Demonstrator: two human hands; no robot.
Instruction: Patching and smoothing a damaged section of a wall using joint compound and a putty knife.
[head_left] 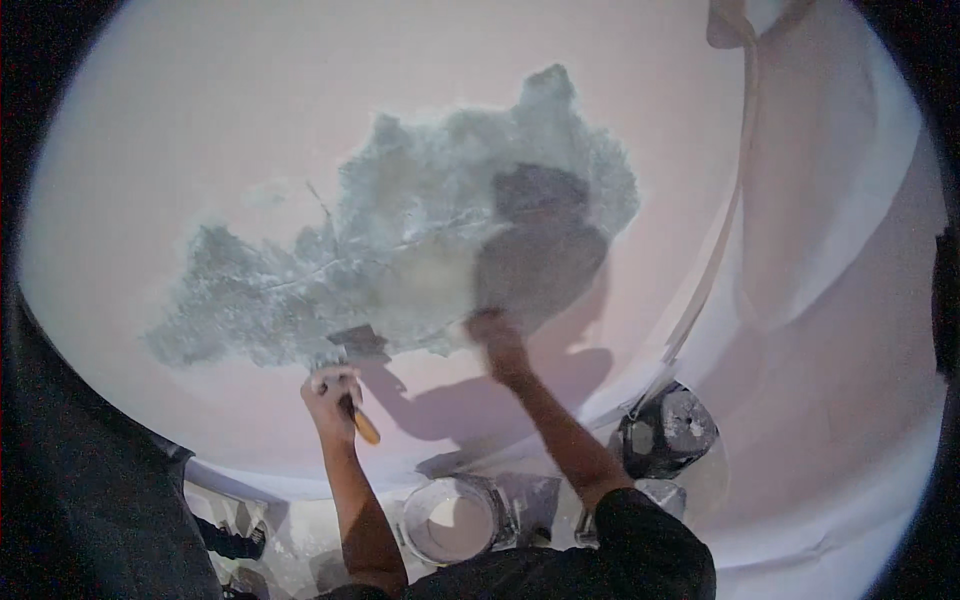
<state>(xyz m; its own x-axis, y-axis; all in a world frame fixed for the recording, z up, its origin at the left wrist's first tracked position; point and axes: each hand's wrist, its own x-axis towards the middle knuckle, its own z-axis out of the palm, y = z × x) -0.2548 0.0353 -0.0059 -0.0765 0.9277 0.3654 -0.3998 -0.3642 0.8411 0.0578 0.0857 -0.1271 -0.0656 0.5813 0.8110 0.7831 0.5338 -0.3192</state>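
A large, jagged grey-green patch (430, 275) with whitish smears spreads across the pale pink wall (250, 120). At its lower edge, my left hand (332, 392) is closed on a putty knife (366, 428) with a yellow-orange handle. The handle end points down and the blade side is up against the wall; fingers partly cover the tool. My right hand (497, 342) is raised to the lower middle of the patch, blurred by motion, so its fingers and anything in them cannot be made out. My shadow (540, 270) falls over the right part of the patch.
Below my arms stands a round bucket (408, 525) with pale, creamy material inside. A black bucket (640, 445) with white residue sits further right. White sheeting (820, 250) hangs along the right side. Dark cloth (90, 470) and a dark shoe (258, 540) show at lower left.
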